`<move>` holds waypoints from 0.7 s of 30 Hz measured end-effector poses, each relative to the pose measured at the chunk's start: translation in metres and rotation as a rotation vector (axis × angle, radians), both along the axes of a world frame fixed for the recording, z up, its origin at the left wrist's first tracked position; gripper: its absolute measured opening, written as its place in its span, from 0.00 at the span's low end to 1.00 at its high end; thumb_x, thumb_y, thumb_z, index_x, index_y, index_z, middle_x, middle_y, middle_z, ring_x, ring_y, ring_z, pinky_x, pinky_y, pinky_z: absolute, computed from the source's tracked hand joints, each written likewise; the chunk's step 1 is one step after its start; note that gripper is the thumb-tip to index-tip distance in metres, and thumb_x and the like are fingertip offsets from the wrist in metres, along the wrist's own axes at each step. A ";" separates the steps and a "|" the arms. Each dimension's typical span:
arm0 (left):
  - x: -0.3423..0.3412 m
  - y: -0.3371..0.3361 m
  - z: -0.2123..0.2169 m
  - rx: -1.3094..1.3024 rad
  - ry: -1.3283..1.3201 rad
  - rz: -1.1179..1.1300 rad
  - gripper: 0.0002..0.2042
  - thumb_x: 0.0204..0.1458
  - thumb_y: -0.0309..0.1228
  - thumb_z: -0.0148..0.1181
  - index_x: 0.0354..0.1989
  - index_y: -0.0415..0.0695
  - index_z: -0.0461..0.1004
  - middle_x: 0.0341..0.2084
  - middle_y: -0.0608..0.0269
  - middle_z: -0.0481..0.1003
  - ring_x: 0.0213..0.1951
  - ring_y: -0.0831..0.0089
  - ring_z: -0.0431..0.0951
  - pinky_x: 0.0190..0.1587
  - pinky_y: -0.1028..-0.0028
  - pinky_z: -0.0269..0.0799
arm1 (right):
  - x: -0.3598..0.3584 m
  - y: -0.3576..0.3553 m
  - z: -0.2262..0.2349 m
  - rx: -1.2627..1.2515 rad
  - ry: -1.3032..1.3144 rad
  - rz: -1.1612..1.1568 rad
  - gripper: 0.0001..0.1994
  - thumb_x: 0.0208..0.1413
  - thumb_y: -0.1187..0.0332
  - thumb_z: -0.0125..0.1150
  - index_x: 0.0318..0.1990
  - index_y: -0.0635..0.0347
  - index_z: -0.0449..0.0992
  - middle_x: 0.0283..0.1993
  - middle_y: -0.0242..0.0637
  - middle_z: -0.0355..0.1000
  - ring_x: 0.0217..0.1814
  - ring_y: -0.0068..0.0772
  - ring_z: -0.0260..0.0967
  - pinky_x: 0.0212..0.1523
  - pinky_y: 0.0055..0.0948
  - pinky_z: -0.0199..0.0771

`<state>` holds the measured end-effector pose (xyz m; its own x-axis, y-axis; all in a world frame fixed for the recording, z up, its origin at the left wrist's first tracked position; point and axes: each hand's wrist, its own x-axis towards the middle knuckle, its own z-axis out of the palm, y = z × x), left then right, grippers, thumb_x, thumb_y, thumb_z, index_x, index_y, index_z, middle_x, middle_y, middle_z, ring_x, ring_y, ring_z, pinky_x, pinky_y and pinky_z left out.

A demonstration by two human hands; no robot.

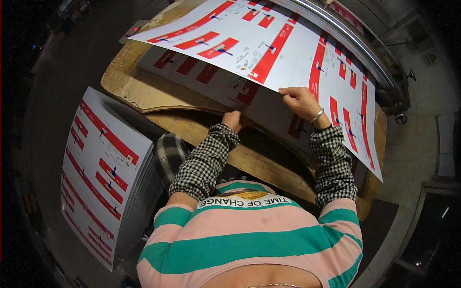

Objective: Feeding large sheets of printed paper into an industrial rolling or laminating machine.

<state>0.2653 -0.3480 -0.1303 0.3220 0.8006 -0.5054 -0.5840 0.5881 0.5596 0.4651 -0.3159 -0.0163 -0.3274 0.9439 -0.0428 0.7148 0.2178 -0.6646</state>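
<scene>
My right hand (pixel 303 103) pinches the near edge of a large white printed sheet (pixel 297 62) with red bars, its fingers and thumb closed on the paper. The sheet is raised at this edge and runs back toward a metal roller. Beneath it, in shadow, lies another printed sheet (pixel 192 72) with a similar pattern. At the near edge of that lower sheet, my left hand (pixel 233 121) is closed, its fingers curled and partly hidden. Whether the lower sheet is between them I cannot make out.
A worn wooden table (pixel 127 86) with a curved cut-out in front carries the sheets. Along its far side runs a shiny metal roller (pixel 345 36). On my left stands a tall stack of printed sheets (pixel 98 177). A small handwheel (pixel 401 118) sits at the right.
</scene>
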 end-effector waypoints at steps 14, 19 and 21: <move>0.026 0.018 0.019 -0.094 0.148 0.049 0.14 0.52 0.31 0.43 0.42 0.35 0.61 0.36 0.53 0.69 0.37 0.61 0.72 0.37 0.64 0.71 | 0.026 0.031 -0.032 -0.350 -0.125 0.142 0.16 0.36 0.66 0.58 0.35 0.64 0.72 0.40 0.46 0.69 0.39 0.34 0.69 0.39 0.24 0.67; 0.021 0.020 -0.004 -0.037 0.130 0.060 0.14 0.51 0.31 0.45 0.42 0.34 0.61 0.37 0.53 0.69 0.38 0.63 0.72 0.38 0.65 0.71 | 0.017 0.057 -0.081 -0.199 -0.169 -0.322 0.29 0.32 0.56 0.63 0.43 0.66 0.67 0.42 0.53 0.66 0.46 0.44 0.64 0.44 0.28 0.65; 0.019 0.017 -0.008 -0.065 0.144 0.027 0.14 0.51 0.29 0.45 0.43 0.34 0.60 0.38 0.53 0.68 0.37 0.63 0.73 0.38 0.65 0.71 | -0.002 0.033 -0.095 -0.042 -0.374 -0.099 0.34 0.30 0.55 0.64 0.47 0.65 0.63 0.47 0.56 0.60 0.51 0.48 0.58 0.48 0.31 0.61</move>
